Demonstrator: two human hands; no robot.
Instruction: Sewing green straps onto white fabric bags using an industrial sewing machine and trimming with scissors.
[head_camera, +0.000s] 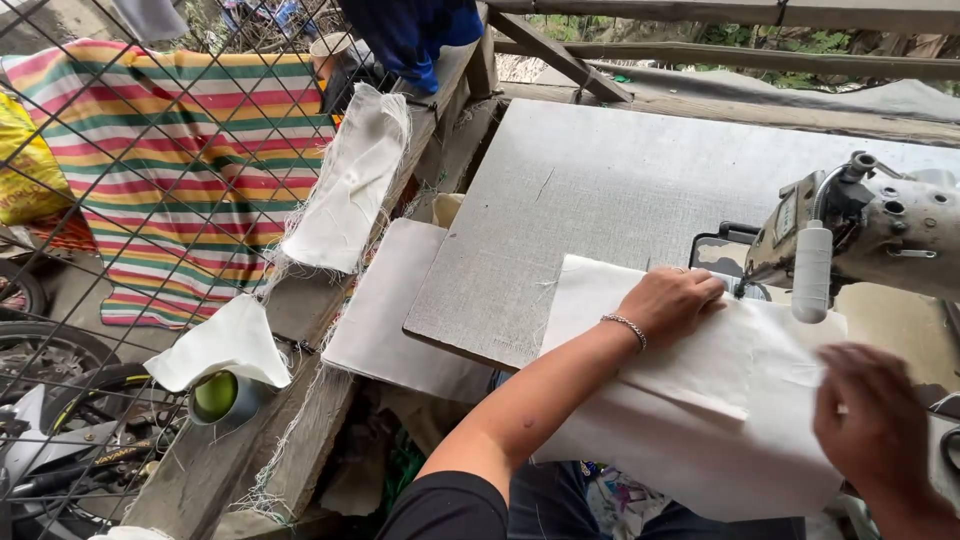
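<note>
A white piece of cloth (690, 410) lies folded over the front edge of a grey sewing table (590, 190). My left hand (672, 300), with a bracelet on the wrist, rests flat on the cloth close to the needle area of a worn sewing machine (870, 225). My right hand (872, 430), blurred, lies on the cloth's right part below the machine head. Whether its fingers pinch the cloth I cannot tell. A white spool (812, 270) hangs at the machine's front.
A second white cloth (350, 180) with frayed edges lies on a wooden ledge at the left, and a smaller one (225, 345) covers a cup. A flat grey board (385, 305) juts beside the table. A wire fence and striped blanket (180, 150) stand beyond.
</note>
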